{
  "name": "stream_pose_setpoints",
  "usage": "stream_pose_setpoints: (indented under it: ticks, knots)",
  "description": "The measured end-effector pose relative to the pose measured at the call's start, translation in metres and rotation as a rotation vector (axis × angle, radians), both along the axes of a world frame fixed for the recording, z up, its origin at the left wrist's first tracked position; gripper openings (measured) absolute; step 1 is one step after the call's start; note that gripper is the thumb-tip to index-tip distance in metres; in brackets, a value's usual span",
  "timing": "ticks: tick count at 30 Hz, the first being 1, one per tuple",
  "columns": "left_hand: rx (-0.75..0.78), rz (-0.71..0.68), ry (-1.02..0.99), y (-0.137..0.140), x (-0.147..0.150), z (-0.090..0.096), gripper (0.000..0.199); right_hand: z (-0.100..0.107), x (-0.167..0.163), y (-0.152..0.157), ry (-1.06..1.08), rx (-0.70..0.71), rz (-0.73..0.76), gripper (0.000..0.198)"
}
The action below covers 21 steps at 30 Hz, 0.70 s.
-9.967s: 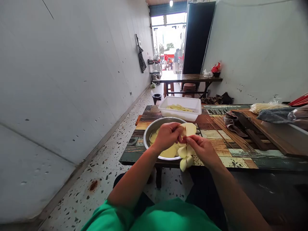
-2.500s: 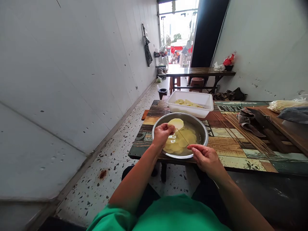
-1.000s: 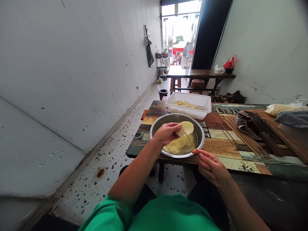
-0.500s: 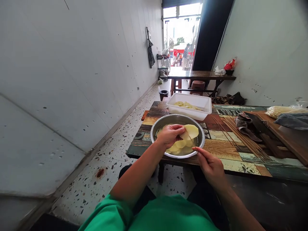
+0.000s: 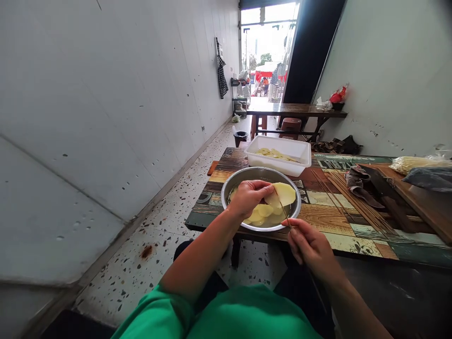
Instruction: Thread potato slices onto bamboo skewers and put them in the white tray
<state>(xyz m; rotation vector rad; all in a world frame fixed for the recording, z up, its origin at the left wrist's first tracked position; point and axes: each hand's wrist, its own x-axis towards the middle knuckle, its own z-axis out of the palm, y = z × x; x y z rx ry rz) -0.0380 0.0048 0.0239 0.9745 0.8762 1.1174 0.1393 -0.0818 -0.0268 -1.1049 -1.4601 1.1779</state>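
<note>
Above a round metal basin [image 5: 226, 203], my left hand [image 5: 249, 197] pinches a thin, pale yellow potato slice [image 5: 286, 194] between thumb and fingers. My right hand [image 5: 309, 242] is closed around a thin wooden skewer [image 5: 283, 209], whose upper end reaches the slice near my left fingertips. Whether the tip has pierced the slice, I cannot tell. More potato slices [image 5: 261, 214] lie in water in the basin, partly covered by my left hand. Behind the basin stands a white plastic tub [image 5: 278, 165] with slices in it, some with skewers.
Loose skewers [image 5: 356, 202] lie on the patterned table [image 5: 328, 230] to the right, beside a crumpled cloth [image 5: 357, 182] and a wooden board [image 5: 420, 197]. Plastic bags [image 5: 429, 176] rest at the far right. A second table [image 5: 293, 109] stands near the doorway.
The potato slice has shifted slightly right. My right hand has turned a little and moved along the skewer, whose lower end now shows below the hand.
</note>
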Motion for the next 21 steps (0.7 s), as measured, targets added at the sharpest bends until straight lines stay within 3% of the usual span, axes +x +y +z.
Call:
stream_pose_setpoints:
  ticks: [3,5,8,12,16,21]
  knots:
    - [0.028,0.032,0.025,-0.003,0.005,0.000,0.029,-0.002,-0.003,0.006,-0.273,0.325,-0.272,0.029]
    - [0.022,0.047,0.013,-0.005,0.008,0.000,0.028,0.000,-0.005,0.008,-0.284,0.378,-0.331,0.028]
    - [0.000,0.057,-0.023,-0.008,0.011,-0.001,0.026,0.007,-0.005,0.005,-0.079,0.145,-0.167,0.034]
    - [-0.046,0.030,-0.088,-0.008,0.013,-0.003,0.026,0.015,-0.005,-0.003,0.398,-0.251,0.083,0.037]
    - [-0.029,0.081,-0.079,-0.009,0.018,-0.007,0.024,0.016,-0.011,-0.008,0.606,-0.304,0.082,0.032]
    - [0.184,0.211,0.118,-0.017,0.022,-0.009,0.018,0.018,-0.018,-0.014,0.574,-0.314,-0.005,0.026]
